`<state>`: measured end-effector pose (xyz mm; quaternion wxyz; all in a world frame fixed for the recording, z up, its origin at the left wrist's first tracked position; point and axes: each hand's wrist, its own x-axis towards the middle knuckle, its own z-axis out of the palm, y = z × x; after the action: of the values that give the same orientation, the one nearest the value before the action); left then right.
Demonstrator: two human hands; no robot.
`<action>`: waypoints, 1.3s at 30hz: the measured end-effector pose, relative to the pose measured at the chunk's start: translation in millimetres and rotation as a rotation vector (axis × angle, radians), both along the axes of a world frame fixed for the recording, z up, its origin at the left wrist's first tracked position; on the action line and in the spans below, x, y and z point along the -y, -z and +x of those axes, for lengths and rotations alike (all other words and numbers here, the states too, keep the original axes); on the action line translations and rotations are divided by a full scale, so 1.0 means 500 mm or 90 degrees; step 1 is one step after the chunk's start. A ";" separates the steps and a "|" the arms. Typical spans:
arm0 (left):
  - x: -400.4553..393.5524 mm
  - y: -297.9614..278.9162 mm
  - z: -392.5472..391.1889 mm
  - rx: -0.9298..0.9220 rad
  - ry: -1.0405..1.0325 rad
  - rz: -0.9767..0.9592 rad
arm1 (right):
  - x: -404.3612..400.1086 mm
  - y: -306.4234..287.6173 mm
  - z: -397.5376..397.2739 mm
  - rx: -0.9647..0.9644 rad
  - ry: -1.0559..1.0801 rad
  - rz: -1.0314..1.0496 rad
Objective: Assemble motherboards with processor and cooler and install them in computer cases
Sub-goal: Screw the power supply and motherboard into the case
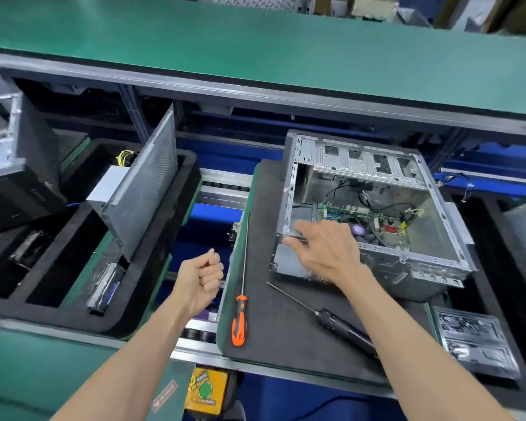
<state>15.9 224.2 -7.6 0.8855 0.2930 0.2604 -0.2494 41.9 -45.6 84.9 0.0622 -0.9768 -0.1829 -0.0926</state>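
An open silver computer case [374, 165] lies on its side on a black mat [280, 314]. A green motherboard [386, 226] with black cables sits inside it. My right hand [325, 247] grips the case's near left corner edge, thumb below and fingers over the rim. My left hand [202, 276] hovers to the left of the mat in a loose fist, holding nothing I can see. An orange-handled screwdriver [240, 317] and a black electric screwdriver [337, 325] lie on the mat in front of the case.
A black foam tray [152, 268] at left holds a tilted metal side panel [143, 189] and a power supply with yellow wires. Another case [9, 165] stands far left. A tray of packaged parts [474, 338] lies at right. A yellow box with a green button [207, 390] sits near me.
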 end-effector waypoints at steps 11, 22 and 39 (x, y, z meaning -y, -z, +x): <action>-0.005 0.007 -0.024 -0.020 -0.090 -0.117 | -0.004 0.049 -0.026 -0.053 -0.004 0.013; 0.110 -0.067 -0.028 0.075 -0.050 -0.236 | 0.027 0.025 -0.052 -0.134 0.008 0.228; 0.434 -0.159 -0.062 0.041 0.160 -0.126 | 0.260 -0.009 -0.198 0.004 0.154 0.238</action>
<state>-15.3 7.3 72.1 0.8796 0.2428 0.1672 -0.3733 -57.0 -175.5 89.2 0.2303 -0.9627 -0.0442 -0.1351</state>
